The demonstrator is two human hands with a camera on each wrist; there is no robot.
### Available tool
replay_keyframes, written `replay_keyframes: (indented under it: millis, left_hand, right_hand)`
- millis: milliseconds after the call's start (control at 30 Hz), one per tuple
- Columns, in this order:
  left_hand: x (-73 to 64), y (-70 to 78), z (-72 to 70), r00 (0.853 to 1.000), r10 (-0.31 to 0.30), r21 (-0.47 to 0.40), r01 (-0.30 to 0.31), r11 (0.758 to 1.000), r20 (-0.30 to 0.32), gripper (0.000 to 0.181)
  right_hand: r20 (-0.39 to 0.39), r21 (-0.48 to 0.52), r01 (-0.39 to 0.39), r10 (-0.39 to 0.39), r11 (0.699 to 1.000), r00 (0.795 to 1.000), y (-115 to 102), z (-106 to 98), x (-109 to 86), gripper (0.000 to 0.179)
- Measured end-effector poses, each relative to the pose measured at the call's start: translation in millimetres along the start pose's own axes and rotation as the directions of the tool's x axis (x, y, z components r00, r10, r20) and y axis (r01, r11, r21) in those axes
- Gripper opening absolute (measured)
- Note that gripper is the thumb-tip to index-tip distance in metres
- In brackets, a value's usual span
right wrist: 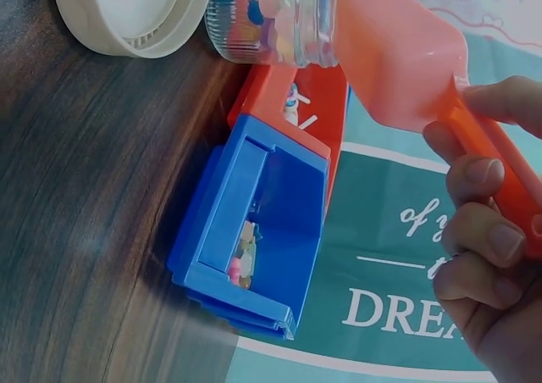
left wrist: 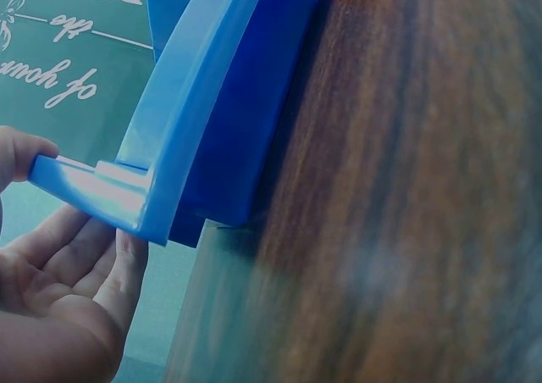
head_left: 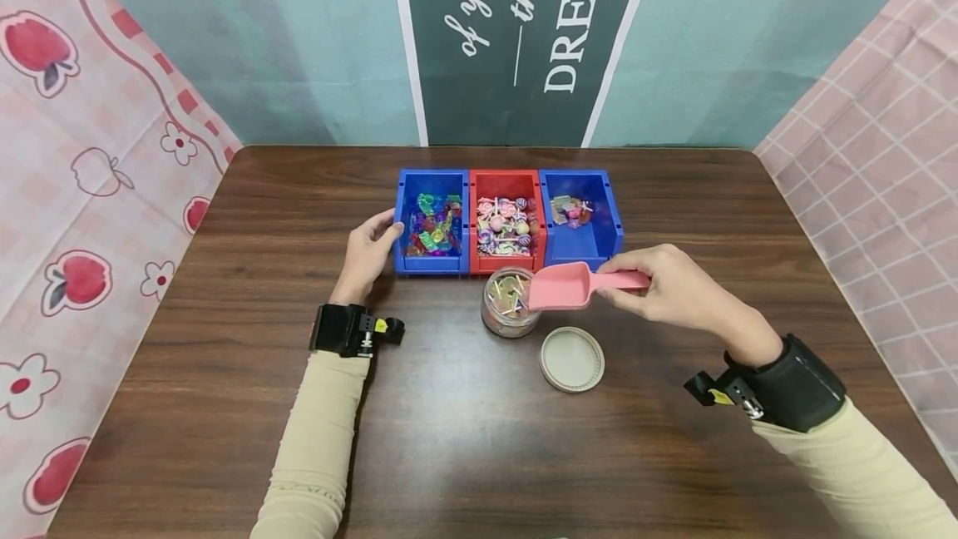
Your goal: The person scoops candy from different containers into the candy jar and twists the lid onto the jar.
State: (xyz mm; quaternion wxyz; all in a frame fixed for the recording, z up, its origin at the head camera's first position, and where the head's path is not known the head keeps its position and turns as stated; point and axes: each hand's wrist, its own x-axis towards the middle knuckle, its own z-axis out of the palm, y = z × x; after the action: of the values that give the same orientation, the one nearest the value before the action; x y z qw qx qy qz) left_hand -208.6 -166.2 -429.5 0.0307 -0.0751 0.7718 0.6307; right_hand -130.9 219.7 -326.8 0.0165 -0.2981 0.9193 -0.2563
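Note:
My right hand [head_left: 662, 285] grips the handle of a pink scoop [head_left: 561, 286], whose blade is at the right edge of an open glass jar [head_left: 503, 324]. Small colourful candy-like pieces fill the jar; in the right wrist view the scoop [right wrist: 394, 57] appears right at its mouth. My left hand [head_left: 364, 254] pinches the outer wall of the left blue bin [head_left: 434, 265], thumb on one side and fingers on the other in the left wrist view. Colourful translucent pieces lie in that bin. No pieces show on the visible part of the scoop.
Joined to the left bin are a red bin [head_left: 505, 264] of lollipop-shaped pieces and a right blue bin [head_left: 580, 252] with a small pile at its back. A pale round lid [head_left: 572, 359] lies on the wooden table [head_left: 464, 456], just right of and nearer than the jar.

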Motion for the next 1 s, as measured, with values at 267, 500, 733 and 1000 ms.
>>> replay_keyframes:
  millis: [267, 500, 733, 1000]
  left_hand:
    - [0.2, -0.5, 0.1, 1.0, 0.0, -0.006, 0.0, 1.0, 0.0, 0.045]
    - [-1.0, 0.7, 0.0, 1.0, -0.002, -0.01, 0.002, 1.0, -0.004, 0.044]
    - [-1.4, 0.8, 1.5, 1.0, -0.001, -0.024, 0.0, 1.0, -0.017, 0.043]
    - [-0.5, 1.1, 0.8, 1.0, 0.001, -0.016, -0.001, 1.0, -0.013, 0.043]
  right_hand:
    - [0.106, -0.059, -0.035, 0.042, 0.998, 0.993, 1.2, -2.2, -0.5, 0.017]
    - [0.044, -0.021, -0.001, 0.002, 1.0, 0.999, 8.0, -4.1, -1.5, 0.014]
    - [-0.065, 0.079, -0.066, 0.071, 0.995, 0.995, 26.0, -15.6, -3.0, 0.012]
    - [-0.052, 0.009, -0.292, 0.292, 0.956, 0.955, 42.8, -15.7, 4.9, 0.029]
